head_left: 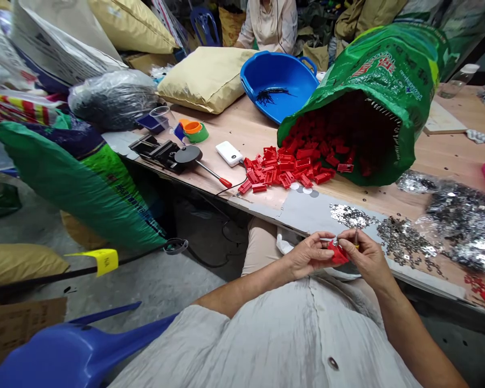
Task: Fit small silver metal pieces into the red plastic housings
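Red plastic part [338, 254] is held between 2 hands, just off the near edge of the wooden worktop [440, 161], above the lap. Left hand [307, 256]: grip pressed together, thumb and fingers pinching the part. Right hand [367, 258]: grip also closed, pinching a thin metal pin [356, 235] right by the part. Fingers hide most of the contact, so exact fit cannot be told. Tiny silver piece [334, 242] shows at the part's top edge.

Nearest on the worktop: loose silver metal pieces [404, 240], just beyond the right hand, heaped deeper further right. Further up: pile of red parts [291, 164] spilling from the mouth of a green woven sack [388, 64] lying on its side. Beside that: blue plastic basin [267, 70] with black pieces [270, 96] inside, and white power bank [228, 153] on a black cable. Co-worker [269, 24] sits past the far edge. Blue plastic chair [64, 355] at lower left.
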Tool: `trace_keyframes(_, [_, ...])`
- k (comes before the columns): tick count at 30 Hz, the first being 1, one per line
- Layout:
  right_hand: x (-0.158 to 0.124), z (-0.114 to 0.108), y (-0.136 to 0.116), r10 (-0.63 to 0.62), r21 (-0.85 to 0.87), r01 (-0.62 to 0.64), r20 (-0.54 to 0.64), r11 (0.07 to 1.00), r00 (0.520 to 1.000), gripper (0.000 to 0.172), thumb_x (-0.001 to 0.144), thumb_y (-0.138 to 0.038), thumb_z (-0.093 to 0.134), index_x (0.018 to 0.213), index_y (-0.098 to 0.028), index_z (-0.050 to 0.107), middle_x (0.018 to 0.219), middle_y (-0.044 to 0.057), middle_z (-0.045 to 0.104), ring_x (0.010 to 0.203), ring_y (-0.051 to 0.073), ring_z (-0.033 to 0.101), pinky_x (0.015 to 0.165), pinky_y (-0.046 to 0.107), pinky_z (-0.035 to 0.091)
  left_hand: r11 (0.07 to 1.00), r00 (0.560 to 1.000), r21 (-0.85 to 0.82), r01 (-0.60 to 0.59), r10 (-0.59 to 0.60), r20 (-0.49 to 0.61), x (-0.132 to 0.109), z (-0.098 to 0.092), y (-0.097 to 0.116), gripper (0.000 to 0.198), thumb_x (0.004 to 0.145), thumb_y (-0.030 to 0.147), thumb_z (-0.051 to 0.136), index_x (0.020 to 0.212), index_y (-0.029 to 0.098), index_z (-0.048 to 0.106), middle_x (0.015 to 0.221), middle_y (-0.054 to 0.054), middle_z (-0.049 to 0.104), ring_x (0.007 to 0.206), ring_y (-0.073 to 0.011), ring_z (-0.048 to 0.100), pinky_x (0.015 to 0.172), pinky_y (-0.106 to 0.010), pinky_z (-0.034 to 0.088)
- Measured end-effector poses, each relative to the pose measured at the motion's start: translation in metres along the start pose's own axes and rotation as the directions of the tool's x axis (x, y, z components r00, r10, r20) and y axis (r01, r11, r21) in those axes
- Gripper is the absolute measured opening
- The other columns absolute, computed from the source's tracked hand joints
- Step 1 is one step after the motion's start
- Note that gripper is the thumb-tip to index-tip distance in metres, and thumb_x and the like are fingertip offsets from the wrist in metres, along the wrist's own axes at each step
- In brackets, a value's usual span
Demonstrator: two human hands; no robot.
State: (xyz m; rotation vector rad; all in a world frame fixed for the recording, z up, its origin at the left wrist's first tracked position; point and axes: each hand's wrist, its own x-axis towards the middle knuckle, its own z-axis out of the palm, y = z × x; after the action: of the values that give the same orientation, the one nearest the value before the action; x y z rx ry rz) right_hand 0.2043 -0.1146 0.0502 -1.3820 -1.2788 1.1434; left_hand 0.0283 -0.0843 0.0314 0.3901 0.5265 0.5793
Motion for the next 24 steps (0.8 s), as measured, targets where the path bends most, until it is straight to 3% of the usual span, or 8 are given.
trace_keyframes(4, [-0.001, 0.007, -0.007, -0.057, -0.117, 0.059, 0.016, 0.991, 0.998, 0.021, 0.089, -0.042, 0.062, 0.090, -0.022, 0.066, 0.085, 0.003, 0.067, 0.074, 0.015, 0.060, 0.068, 0.026, 0.049, 0.998, 0.991, 0.001, 0.068, -0.068, 0.113, -0.001, 0.001, 0.001, 0.056, 0.061, 0.017, 0.087, 0.112, 0.015, 0.065, 0.108, -0.008, 0.067, 0.095, -0.0146, 0.066, 0.094, -0.029, 0.047])
trace_keyframes(7, [-0.002, 0.009, -0.011, -0.101, -0.198, 0.099, 0.000, 0.975, 0.995, 0.019, 0.089, -0.041, 0.062, 0.088, -0.022, 0.067, 0.084, 0.003, 0.069, 0.073, 0.016, 0.060, 0.068, 0.028, 0.049, 0.998, 0.995, 0.037, 0.057, -0.060, 0.080, -0.001, 0.001, 0.001, 0.054, 0.058, 0.020, 0.089, 0.107, 0.014, 0.066, 0.100, -0.007, 0.069, 0.087, -0.0127, 0.067, 0.088, -0.026, 0.048])
trace_keyframes(10, [-0.002, 0.005, -0.014, -0.146, -0.272, 0.113, -0.105, 0.956, 0.984, 0.020, 0.088, -0.041, 0.062, 0.088, -0.022, 0.068, 0.083, 0.003, 0.070, 0.068, 0.015, 0.058, 0.064, 0.028, 0.047, 0.983, 0.995, 0.162, -0.082, 0.090, -0.038, 0.000, -0.001, 0.004, 0.053, 0.055, 0.023, 0.091, 0.099, 0.015, 0.063, 0.087, -0.003, 0.069, 0.076, -0.0124, 0.066, 0.078, -0.026, 0.050])
trace_keyframes(12, [-0.002, -0.001, -0.014, -0.169, -0.328, 0.098, -0.196, 0.940, 0.966, 0.021, 0.088, -0.042, 0.063, 0.090, -0.022, 0.069, 0.079, 0.002, 0.069, 0.062, 0.013, 0.054, 0.059, 0.027, 0.043, 0.922, 0.965, 0.327, -0.207, 0.247, -0.087, 0.000, -0.002, 0.008, 0.048, 0.057, 0.027, 0.090, 0.093, 0.016, 0.061, 0.083, -0.001, 0.068, 0.074, -0.0134, 0.066, 0.074, -0.027, 0.051])
trace_keyframes(15, [-0.005, -0.010, -0.015, -0.192, -0.418, 0.088, -0.213, 0.904, 0.958, 0.023, 0.089, -0.042, 0.062, 0.094, -0.022, 0.071, 0.071, 0.000, 0.065, 0.055, 0.012, 0.047, 0.053, 0.026, 0.037, 0.698, 0.872, 0.621, -0.357, 0.488, -0.048, -0.003, -0.003, 0.017, 0.034, 0.068, 0.032, 0.083, 0.089, 0.017, 0.061, 0.086, -0.003, 0.067, 0.080, -0.0152, 0.066, 0.076, -0.028, 0.052])
trace_keyframes(18, [-0.008, -0.011, -0.016, -0.253, -0.501, 0.142, -0.161, 0.854, 0.954, 0.021, 0.091, -0.040, 0.060, 0.093, -0.022, 0.071, 0.071, 0.000, 0.065, 0.053, 0.011, 0.045, 0.052, 0.026, 0.036, 0.313, 0.724, 0.842, -0.440, 0.678, 0.126, -0.008, -0.003, 0.024, 0.017, 0.078, 0.028, 0.074, 0.090, 0.018, 0.066, 0.093, -0.005, 0.067, 0.089, -0.0168, 0.065, 0.081, -0.030, 0.053])
trace_keyframes(21, [-0.008, -0.005, -0.017, -0.349, -0.560, 0.207, -0.160, 0.802, 0.923, 0.017, 0.092, -0.037, 0.059, 0.091, -0.023, 0.069, 0.074, 0.001, 0.066, 0.057, 0.013, 0.052, 0.056, 0.027, 0.041, -0.009, 0.622, 0.884, -0.467, 0.708, 0.335, -0.011, -0.003, 0.026, 0.011, 0.084, 0.016, 0.063, 0.093, 0.020, 0.067, 0.093, -0.006, 0.068, 0.092, -0.0166, 0.064, 0.084, -0.030, 0.053])
trace_keyframes(24, [-0.005, 0.001, -0.016, -0.418, -0.599, 0.273, -0.115, 0.753, 0.901, 0.014, 0.093, -0.033, 0.057, 0.092, -0.024, 0.067, 0.083, 0.004, 0.070, 0.070, 0.017, 0.062, 0.064, 0.029, 0.047, -0.142, 0.593, 0.866, -0.479, 0.675, 0.438, -0.013, -0.001, 0.024, 0.019, 0.086, 0.010, 0.055, 0.098, 0.020, 0.067, 0.095, -0.006, 0.068, 0.093, -0.0158, 0.064, 0.085, -0.029, 0.053])
